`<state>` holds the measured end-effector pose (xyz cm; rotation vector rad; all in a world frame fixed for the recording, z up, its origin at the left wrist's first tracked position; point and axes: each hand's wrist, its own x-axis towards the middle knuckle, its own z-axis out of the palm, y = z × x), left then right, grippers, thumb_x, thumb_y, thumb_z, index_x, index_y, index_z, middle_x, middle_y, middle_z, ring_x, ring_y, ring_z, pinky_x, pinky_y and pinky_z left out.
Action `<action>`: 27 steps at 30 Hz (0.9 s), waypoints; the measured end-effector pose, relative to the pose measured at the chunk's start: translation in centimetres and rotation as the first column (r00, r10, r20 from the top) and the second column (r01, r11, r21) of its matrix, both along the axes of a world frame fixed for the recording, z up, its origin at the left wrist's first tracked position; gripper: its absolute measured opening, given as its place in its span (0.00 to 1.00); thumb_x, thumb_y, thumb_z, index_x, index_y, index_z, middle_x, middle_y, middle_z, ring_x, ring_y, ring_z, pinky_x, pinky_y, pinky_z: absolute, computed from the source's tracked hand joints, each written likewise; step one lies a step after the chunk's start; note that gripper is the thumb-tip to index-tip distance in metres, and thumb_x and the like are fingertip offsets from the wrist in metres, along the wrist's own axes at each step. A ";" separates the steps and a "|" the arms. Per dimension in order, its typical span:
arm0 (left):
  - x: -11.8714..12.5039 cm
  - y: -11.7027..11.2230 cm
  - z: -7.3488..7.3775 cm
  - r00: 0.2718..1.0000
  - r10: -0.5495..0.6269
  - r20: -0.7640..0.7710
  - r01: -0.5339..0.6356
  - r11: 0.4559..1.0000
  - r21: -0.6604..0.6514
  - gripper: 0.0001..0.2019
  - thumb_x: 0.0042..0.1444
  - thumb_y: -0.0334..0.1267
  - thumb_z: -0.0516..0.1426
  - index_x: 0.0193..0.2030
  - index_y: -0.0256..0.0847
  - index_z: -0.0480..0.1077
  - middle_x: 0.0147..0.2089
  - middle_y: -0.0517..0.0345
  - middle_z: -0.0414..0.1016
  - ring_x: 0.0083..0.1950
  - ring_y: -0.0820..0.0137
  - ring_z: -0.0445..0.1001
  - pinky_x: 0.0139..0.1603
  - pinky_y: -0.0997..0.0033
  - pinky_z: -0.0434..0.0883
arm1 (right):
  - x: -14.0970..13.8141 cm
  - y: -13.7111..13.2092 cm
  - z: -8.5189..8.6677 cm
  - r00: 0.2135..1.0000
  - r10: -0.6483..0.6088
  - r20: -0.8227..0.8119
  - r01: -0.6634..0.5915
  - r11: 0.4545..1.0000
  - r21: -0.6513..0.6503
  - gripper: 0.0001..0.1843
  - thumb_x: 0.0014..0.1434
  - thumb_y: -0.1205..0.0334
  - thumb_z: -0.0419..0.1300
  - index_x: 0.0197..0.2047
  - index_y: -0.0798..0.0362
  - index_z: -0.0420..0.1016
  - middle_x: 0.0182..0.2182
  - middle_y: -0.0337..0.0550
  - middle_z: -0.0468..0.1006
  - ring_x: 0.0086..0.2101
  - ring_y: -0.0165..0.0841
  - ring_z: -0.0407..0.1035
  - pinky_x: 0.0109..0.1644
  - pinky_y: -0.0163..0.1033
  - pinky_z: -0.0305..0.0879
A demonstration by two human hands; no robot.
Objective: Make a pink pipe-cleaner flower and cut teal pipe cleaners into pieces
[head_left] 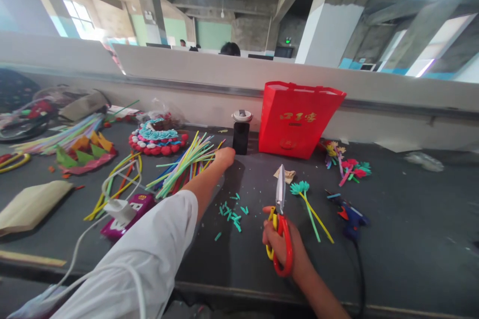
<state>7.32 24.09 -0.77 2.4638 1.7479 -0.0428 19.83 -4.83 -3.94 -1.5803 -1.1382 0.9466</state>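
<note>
My right hand [271, 239] is wrapped around the red and yellow handles of a pair of scissors [280, 189], whose blades point away from me and look closed. Stretched far forward, my left hand [224, 157] is at the right end of a bundle of coloured straws [187, 164], beside a dark phone [241, 138]; its fingers are hidden. Small teal cut pieces [232, 217] are scattered on the dark table between my arms. Right of the scissors lies a teal paper-like flower [300, 188] with green and yellow stems.
A red bag [295, 119] stands against the partition. A blue glue gun [352, 219] with a cord lies at right, near more colourful flowers [352, 167]. On the left are a purple power strip [140, 204], white cables, a pompom ring [159, 147] and a paper crown [86, 154].
</note>
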 end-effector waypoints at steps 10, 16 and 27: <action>-1.3 -4.3 0.7 0.951 0.018 0.309 -0.020 1.000 0.001 0.17 0.62 0.42 0.57 0.55 0.38 0.68 0.55 0.48 0.71 0.51 0.62 0.73 0.49 0.55 0.74 | -0.1 0.3 -0.8 0.973 0.044 0.226 -0.065 0.994 0.083 0.21 0.59 0.54 0.53 0.52 0.55 0.70 0.19 0.35 0.74 0.20 0.33 0.71 0.25 0.35 0.67; -3.8 -13.2 1.4 0.754 -0.066 0.654 0.079 0.997 0.010 0.03 0.51 0.32 0.58 0.33 0.37 0.72 0.31 0.59 0.75 0.35 0.70 0.75 0.35 0.74 0.70 | -1.2 0.1 -0.7 0.913 -0.021 0.408 -0.071 0.976 0.208 0.19 0.60 0.57 0.53 0.51 0.55 0.72 0.23 0.42 0.79 0.23 0.37 0.76 0.31 0.38 0.70; -5.4 -23.9 -0.6 0.439 -0.051 0.897 0.260 0.963 -0.072 0.04 0.44 0.30 0.54 0.23 0.40 0.61 0.19 0.68 0.59 0.21 0.79 0.58 0.22 0.78 0.54 | -3.0 0.6 2.7 0.948 -0.095 0.304 0.003 0.958 0.288 0.23 0.60 0.48 0.58 0.52 0.55 0.70 0.30 0.44 0.83 0.33 0.39 0.78 0.41 0.41 0.72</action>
